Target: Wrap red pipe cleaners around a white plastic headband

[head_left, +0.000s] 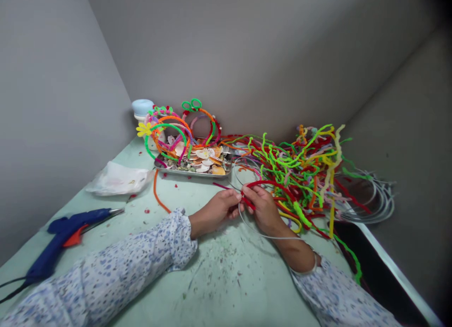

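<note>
My left hand (219,208) and my right hand (263,208) meet over the pale green table (226,275). Both pinch a thin white headband (263,234) where a red pipe cleaner (268,183) is wound around it. The band's bare part curves under my right wrist. The red-covered part arcs up toward a big tangled pile of pipe cleaners (300,167) in green, red, yellow and orange, just beyond my right hand.
A metal tray of shells (197,163) holds finished colourful headbands (176,129) at the back. A blue glue gun (67,232) lies at the left, near a crumpled plastic bag (118,178). Bare white headbands (370,200) are stacked at the right table edge. Grey walls enclose the corner.
</note>
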`<move>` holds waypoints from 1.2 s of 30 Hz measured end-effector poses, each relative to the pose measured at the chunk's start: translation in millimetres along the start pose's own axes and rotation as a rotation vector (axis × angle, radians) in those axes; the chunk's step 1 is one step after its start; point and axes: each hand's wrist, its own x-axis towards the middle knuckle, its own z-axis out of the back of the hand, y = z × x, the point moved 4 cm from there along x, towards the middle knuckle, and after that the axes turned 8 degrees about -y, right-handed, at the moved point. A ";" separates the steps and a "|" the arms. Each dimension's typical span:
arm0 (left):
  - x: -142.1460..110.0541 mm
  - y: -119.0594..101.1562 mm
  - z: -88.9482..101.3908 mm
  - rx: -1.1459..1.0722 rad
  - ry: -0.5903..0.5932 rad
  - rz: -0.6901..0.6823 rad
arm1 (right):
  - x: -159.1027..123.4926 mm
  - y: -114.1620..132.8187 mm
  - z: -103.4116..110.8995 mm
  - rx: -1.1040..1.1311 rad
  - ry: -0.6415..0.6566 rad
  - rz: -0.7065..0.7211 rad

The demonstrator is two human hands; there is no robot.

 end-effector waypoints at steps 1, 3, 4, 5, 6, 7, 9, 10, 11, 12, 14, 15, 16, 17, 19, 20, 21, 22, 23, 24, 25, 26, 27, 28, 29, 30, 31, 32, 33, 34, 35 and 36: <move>0.7 1.1 0.6 0.010 -0.006 -0.003 | 0.0 0.1 0.1 -0.004 -0.004 -0.002; 1.9 2.9 1.3 0.028 -0.010 -0.009 | -0.1 0.4 0.4 -0.006 -0.014 -0.005; 2.3 3.5 1.5 0.038 -0.009 -0.015 | -0.2 0.5 0.6 -0.008 -0.016 -0.007; 2.6 3.9 1.6 0.050 -0.007 -0.021 | -0.3 0.6 0.6 -0.011 -0.014 -0.010; 2.7 4.0 1.8 0.062 -0.006 -0.030 | -0.4 0.8 0.6 -0.016 -0.010 -0.012; 2.8 4.0 1.9 0.076 -0.006 -0.040 | -0.5 1.1 0.5 -0.024 -0.002 -0.015; 2.6 3.8 2.0 0.107 -0.007 -0.056 | -0.9 2.4 -0.3 -0.034 0.019 -0.021; 2.5 3.7 2.0 0.122 -0.010 -0.063 | -1.1 3.4 -0.8 -0.035 0.031 -0.022; 2.4 3.5 2.0 0.136 -0.012 -0.069 | -1.4 4.5 -1.4 -0.033 0.043 -0.024; 2.2 3.4 2.0 0.151 -0.013 -0.075 | -1.7 5.6 -2.1 -0.027 0.054 -0.028; 2.1 3.4 1.9 0.183 -0.014 -0.085 | -2.1 6.8 -3.2 -0.014 0.067 -0.040; 2.1 3.5 1.9 0.202 -0.015 -0.091 | -2.2 6.9 -3.5 -0.008 0.071 -0.047; 2.2 3.8 2.0 0.222 -0.018 -0.096 | -2.2 6.7 -3.7 -0.003 0.073 -0.052; 2.4 4.3 2.2 0.243 -0.023 -0.100 | -2.2 6.3 -4.0 0.000 0.075 -0.054; 2.8 5.6 2.7 0.285 -0.030 -0.108 | -2.2 5.2 -4.4 0.006 0.081 -0.056; 3.0 6.2 2.9 0.308 -0.034 -0.114 | -2.3 4.6 -4.5 0.010 0.083 -0.058; 3.1 6.7 3.1 0.332 -0.037 -0.124 | -2.3 4.1 -4.6 0.011 0.084 -0.061; 3.0 6.9 3.2 0.358 -0.042 -0.137 | -2.3 3.8 -4.4 0.011 0.080 -0.061; 2.7 6.7 3.3 0.388 -0.049 -0.152 | -2.2 3.7 -4.1 0.007 0.074 -0.059; 2.2 6.1 3.3 0.423 -0.058 -0.166 | -2.0 3.9 -3.7 -0.002 0.065 -0.054; 1.4 5.1 3.3 0.463 -0.068 -0.180 | -1.8 4.2 -3.2 -0.015 0.057 -0.047; 0.3 3.9 3.0 0.506 -0.077 -0.194 | -1.5 4.6 -2.8 -0.027 0.050 -0.039; -0.9 2.4 2.6 0.549 -0.086 -0.206 | -1.1 4.9 -2.4 -0.040 0.045 -0.029; -2.2 0.7 2.3 0.591 -0.097 -0.219 | -0.6 5.2 -2.3 -0.052 0.044 -0.017; -3.5 -1.0 2.1 0.629 -0.110 -0.234 | -0.1 5.3 -2.2 -0.062 0.044 -0.005; -4.8 -2.8 1.9 0.668 -0.125 -0.251 | 0.3 5.5 -2.2 -0.071 0.044 0.008; -5.9 -4.5 1.8 0.708 -0.141 -0.271 | 0.8 5.5 -2.2 -0.079 0.042 0.020; -6.9 -6.2 1.7 0.749 -0.159 -0.294 | 1.1 5.4 -2.3 -0.086 0.040 0.028; -7.7 -7.8 1.4 0.791 -0.175 -0.318 | 1.3 5.4 -2.2 -0.093 0.036 0.034; -8.3 -9.2 1.1 0.833 -0.190 -0.340 | 1.3 5.6 -2.1 -0.103 0.031 0.041; -8.7 -10.4 0.7 0.872 -0.204 -0.357 | 1.3 6.0 -1.8 -0.119 0.024 0.050; -8.8 -11.3 0.5 0.908 -0.219 -0.366 | 1.1 6.7 -1.5 -0.138 0.016 0.062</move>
